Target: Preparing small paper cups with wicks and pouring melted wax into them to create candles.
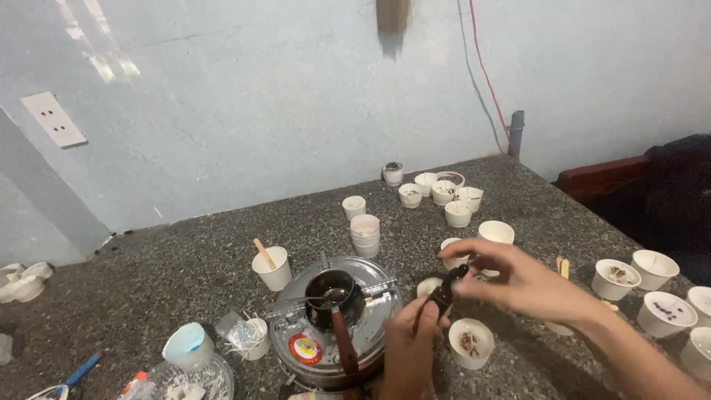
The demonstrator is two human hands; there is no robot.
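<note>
My left hand (409,354) grips a small dark brown bottle (442,295) near the bottom middle. My right hand (511,278) reaches in from the right, its fingertips pinching the bottle's dark cap (458,272). Just below the bottle stands a white paper cup (471,343) with brown bits inside. To the left, a small dark metal pot (331,297) with a brown handle sits on a round silver stove (333,322).
Several white paper cups stand around the grey stone counter (185,267): a cluster (437,191) at the back, more (652,289) at the right. A cup with a wooden stick (272,267), a stacked cup (364,235), a blue-topped cup (185,344) and a wall socket (53,118) lie left.
</note>
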